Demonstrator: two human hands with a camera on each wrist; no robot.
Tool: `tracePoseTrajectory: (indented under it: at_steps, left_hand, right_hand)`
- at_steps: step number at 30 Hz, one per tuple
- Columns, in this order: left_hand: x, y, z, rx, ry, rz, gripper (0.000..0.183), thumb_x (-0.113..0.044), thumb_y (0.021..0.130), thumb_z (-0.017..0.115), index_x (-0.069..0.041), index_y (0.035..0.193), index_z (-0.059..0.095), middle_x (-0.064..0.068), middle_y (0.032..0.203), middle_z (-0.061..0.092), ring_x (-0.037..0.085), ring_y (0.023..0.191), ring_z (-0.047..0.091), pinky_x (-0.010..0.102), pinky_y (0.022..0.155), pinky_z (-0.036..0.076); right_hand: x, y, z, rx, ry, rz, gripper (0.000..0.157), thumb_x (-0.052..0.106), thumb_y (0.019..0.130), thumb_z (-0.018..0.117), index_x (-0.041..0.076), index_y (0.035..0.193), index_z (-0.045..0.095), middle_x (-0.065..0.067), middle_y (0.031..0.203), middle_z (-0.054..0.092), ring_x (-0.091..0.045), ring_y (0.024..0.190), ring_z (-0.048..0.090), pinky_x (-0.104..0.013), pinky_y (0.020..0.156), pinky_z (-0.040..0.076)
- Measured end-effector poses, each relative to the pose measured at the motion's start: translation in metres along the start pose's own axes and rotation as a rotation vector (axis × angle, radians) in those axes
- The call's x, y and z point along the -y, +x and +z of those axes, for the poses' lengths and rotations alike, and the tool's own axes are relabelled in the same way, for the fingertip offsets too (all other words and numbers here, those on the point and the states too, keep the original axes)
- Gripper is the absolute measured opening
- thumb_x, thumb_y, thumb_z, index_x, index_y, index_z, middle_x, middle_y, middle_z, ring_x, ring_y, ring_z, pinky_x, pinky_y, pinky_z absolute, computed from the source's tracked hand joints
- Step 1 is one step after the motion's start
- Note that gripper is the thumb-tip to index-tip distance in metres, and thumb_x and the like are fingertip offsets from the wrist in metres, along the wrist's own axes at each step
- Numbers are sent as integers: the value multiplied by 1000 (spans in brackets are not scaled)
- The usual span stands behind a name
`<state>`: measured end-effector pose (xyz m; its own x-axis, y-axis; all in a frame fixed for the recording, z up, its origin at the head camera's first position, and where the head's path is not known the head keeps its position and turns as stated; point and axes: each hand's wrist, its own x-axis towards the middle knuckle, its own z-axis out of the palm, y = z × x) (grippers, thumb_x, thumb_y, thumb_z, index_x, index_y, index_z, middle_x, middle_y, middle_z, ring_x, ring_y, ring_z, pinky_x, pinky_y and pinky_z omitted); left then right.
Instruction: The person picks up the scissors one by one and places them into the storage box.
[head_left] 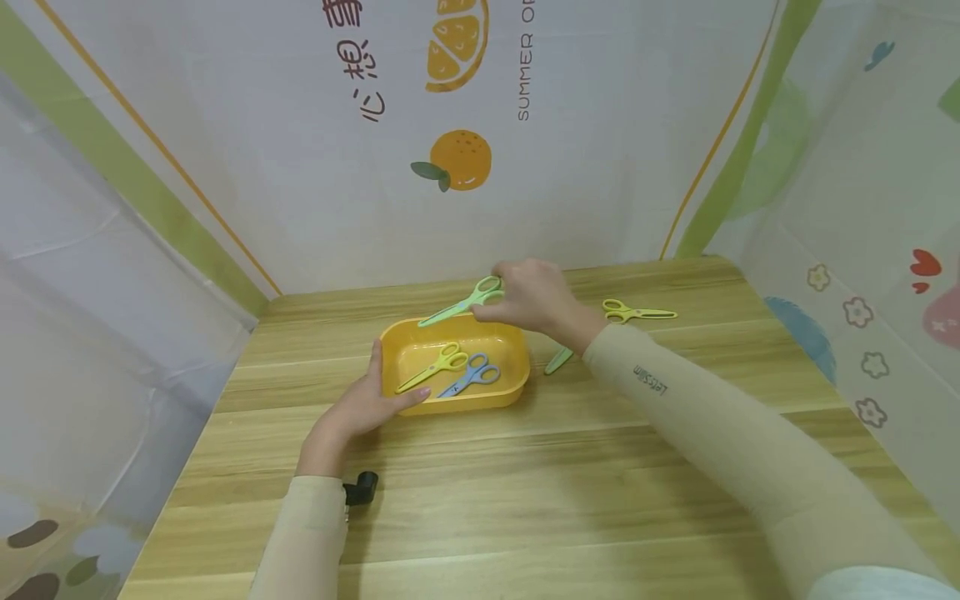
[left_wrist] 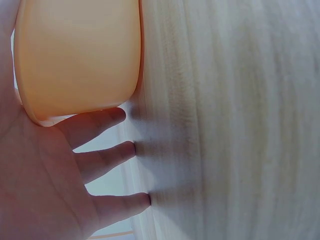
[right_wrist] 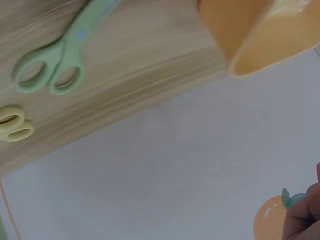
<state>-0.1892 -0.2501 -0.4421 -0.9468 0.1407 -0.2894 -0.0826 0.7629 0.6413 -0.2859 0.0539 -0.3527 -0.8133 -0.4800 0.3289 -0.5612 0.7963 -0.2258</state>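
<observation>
Above the back rim of a yellow plastic basket [head_left: 450, 406], my right hand [head_left: 532, 292] pinches light green scissors [head_left: 459, 308] by the handle, blades pointing left. In the right wrist view only part of that hand [right_wrist: 305, 215] shows at the lower right edge. My left hand [head_left: 367, 404] rests against the basket's left end, its thumb at the front rim. The left wrist view shows the straight, spread fingers [left_wrist: 114, 210] against the basket wall [left_wrist: 80, 60]. Inside the basket lie yellow scissors [head_left: 438, 364] and blue scissors [head_left: 472, 375].
Right of the basket, another pair of green scissors [right_wrist: 70, 45] lies on the wooden table [head_left: 487, 508], partly hidden by my right arm in the head view. Farther right lie yellow scissors [head_left: 637, 313]. A printed cloth [head_left: 585, 192] hangs behind the table.
</observation>
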Motion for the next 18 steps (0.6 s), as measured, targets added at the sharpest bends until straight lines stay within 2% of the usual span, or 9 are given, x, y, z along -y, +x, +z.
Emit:
tracePoseTrajectory:
  at_steps: [3, 7, 13, 18]
  left_hand:
    - [0, 0, 0, -1, -7, 3, 139, -77, 89, 69, -17, 165, -31, 32, 174, 18, 53, 156, 34, 68, 126, 30]
    - [0, 0, 0, -3, -18, 11, 139, -76, 89, 69, -16, 165, -31, 32, 174, 18, 52, 157, 33, 68, 127, 29]
    - [1, 1, 0, -6, -18, 9, 139, -77, 89, 69, -17, 165, -30, 32, 175, 17, 53, 157, 32, 68, 127, 28]
    - [1, 0, 0, 2, -19, 7, 139, -78, 89, 67, -17, 165, -32, 33, 174, 15, 55, 157, 30, 70, 126, 28]
  right_hand:
    - [9, 5, 1, 19, -2, 20, 58, 63, 83, 70, 11, 109, 75, 1, 72, 67, -17, 66, 60, -33, 55, 48]
    - [16, 7, 2, 4, -2, 16, 54, 62, 83, 71, 12, 103, 74, 3, 66, 60, -16, 62, 55, -33, 54, 46]
    - [21, 8, 2, -10, -10, 11, 50, 61, 83, 71, 13, 97, 73, 4, 64, 56, -16, 61, 53, -33, 54, 45]
    - [23, 9, 3, 15, -6, 15, 47, 61, 83, 71, 15, 93, 69, 5, 64, 54, -15, 61, 51, -31, 54, 43]
